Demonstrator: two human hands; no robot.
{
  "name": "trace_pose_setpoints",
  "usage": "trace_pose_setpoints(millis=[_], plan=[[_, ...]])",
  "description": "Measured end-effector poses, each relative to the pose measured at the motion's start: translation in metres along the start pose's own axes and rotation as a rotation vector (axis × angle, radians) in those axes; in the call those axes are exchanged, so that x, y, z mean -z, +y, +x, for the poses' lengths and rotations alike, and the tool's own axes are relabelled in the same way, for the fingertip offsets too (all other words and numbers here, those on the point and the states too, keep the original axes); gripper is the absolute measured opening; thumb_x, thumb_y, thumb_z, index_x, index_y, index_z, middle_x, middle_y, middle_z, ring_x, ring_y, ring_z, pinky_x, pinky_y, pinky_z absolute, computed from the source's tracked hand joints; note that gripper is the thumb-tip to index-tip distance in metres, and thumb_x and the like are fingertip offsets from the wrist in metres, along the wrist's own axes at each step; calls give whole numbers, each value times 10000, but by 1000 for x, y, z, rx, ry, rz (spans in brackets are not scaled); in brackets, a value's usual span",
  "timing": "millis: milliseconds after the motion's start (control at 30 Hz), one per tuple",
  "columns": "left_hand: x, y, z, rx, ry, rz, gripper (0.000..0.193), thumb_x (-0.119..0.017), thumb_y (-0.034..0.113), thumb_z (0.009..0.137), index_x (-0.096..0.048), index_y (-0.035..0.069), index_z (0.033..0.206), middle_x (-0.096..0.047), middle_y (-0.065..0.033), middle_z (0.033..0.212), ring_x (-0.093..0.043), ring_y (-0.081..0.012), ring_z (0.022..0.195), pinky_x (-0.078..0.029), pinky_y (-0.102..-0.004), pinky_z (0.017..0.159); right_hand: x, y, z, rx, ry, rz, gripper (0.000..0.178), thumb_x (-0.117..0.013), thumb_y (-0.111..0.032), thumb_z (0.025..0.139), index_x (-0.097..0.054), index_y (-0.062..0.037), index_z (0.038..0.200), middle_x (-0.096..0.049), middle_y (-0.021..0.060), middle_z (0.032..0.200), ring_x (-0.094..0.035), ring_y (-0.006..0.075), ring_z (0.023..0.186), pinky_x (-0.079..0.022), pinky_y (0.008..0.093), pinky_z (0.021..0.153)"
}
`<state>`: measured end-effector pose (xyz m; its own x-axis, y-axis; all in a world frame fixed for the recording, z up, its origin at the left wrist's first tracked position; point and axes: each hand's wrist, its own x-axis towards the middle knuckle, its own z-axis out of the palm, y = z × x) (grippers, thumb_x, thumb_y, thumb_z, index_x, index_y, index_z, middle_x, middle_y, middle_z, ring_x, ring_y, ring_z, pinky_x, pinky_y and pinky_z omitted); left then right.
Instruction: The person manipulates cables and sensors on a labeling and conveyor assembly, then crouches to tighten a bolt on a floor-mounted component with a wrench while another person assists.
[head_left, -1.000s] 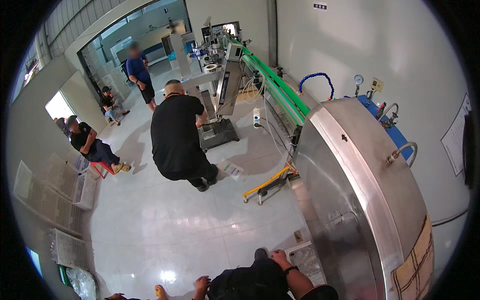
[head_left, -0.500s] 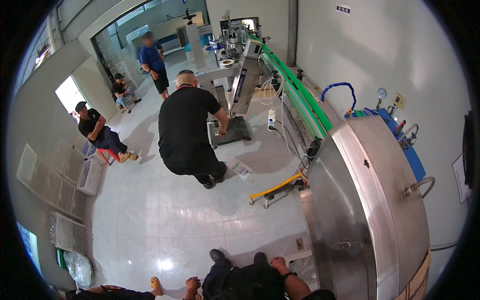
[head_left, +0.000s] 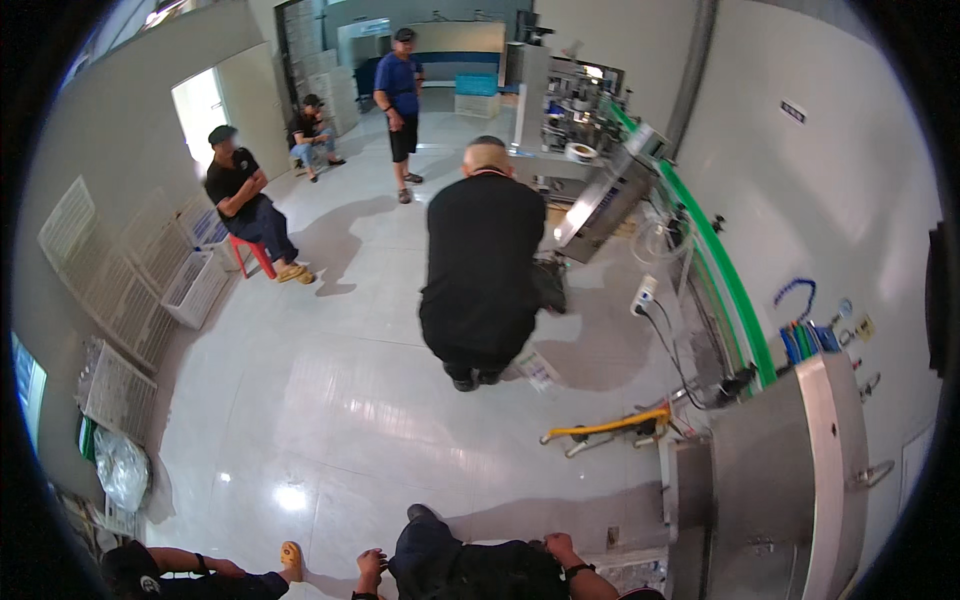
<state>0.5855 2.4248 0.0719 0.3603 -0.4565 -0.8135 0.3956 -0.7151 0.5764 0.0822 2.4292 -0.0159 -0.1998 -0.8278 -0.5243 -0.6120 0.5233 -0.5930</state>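
At the lower edge, my dark-clothed lap (head_left: 490,565) shows between my two forearms. Beside my left thigh is my left hand (head_left: 372,562), its fingers loosely curled and no object visible in it. My right hand (head_left: 560,546), with a dark band at the wrist, rests by my right thigh, fingers bent and partly hidden. One dark shoe (head_left: 424,513) of mine sticks out in front. Ahead, a person in black (head_left: 482,270) squats with their back to me at a dark wheeled base (head_left: 550,287); their hands are hidden.
A steel machine (head_left: 765,490) and a green-railed conveyor (head_left: 715,265) line the right. A yellow bar (head_left: 610,425) and a plastic bag (head_left: 538,372) lie on the floor. White crates (head_left: 195,290) stand left. Several people sit or stand nearby, one close by my left (head_left: 200,565).
My view has swung left, so the room shifts rightward in the picture. The person ahead has gone from bending to squatting. My hands stay by my thighs.
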Motion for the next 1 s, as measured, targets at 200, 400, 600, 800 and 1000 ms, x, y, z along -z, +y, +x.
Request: trace_pose_setpoints(millis=[200,400,600,800,1000], plan=[[54,64,61,58,33,-125,165,-465,112,788,-568,-2,848,-566,-100,658,-533,-183,505,-454,-283,426,-38,-178,48,-294,10,443,197,-584,-169,739,-621,21,774,-630,101,701,-601,193,650,-472,296,593],[87,133,105,107,38,-269,131,-482,93,783,-553,-5,832,-552,-100,635,-518,-175,483,-435,-270,401,-55,-321,100,-291,-149,380,191,-552,-172,789,-575,-11,891,-602,80,721,-552,141,574,-438,256,489],[103,215,179,176,186,-216,131,-498,105,767,-548,5,835,-547,-97,645,-498,-175,469,-420,-280,395,-95,-420,174,-220,-177,100,263,-567,-220,762,-630,27,827,-628,116,738,-584,187,650,-459,315,585],[108,337,272,211,263,-339,128,-490,105,767,-547,24,848,-539,-98,644,-476,-173,465,-384,-286,394,-173,-498,302,245,-263,-60,266,-541,-265,749,-647,-27,806,-629,165,751,-616,253,672,-460,358,598],[100,498,345,107,317,-301,145,-439,126,789,-536,42,856,-505,-55,632,-446,-139,463,-376,-276,420,-196,-647,401,20,-223,32,322,-592,-288,724,-624,24,800,-614,214,802,-607,324,767,-455,389,659]])
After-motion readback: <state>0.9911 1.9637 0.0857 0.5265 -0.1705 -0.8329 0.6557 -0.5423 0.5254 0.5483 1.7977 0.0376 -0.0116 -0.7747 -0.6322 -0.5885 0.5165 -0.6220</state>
